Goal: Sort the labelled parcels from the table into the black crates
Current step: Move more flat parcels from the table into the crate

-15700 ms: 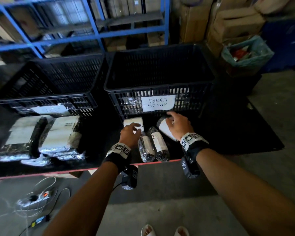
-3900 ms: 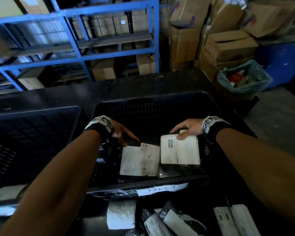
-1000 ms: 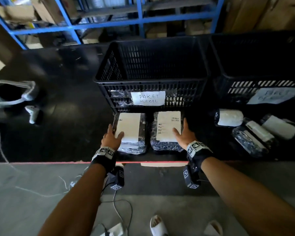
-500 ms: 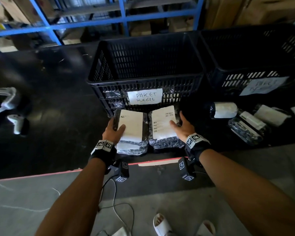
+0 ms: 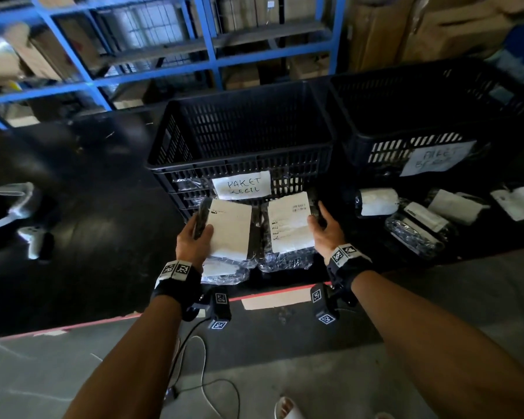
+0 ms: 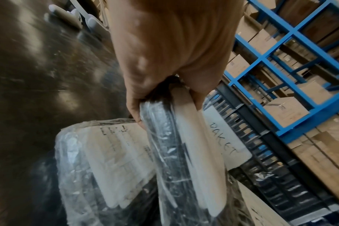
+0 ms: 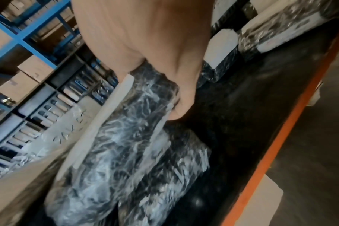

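Table edge [image 5: 176, 314] — parcels [image 5: 229, 228] beside crate [image 5: 242, 137]

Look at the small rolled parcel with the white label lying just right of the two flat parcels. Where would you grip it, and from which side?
Probably across the middle of the rolled parcel, coming down from above. It lies on its side on the table, long axis roughly left to right, with open room before and behind, so fingers and thumb can straddle its round body. The crate stands behind and to its left.
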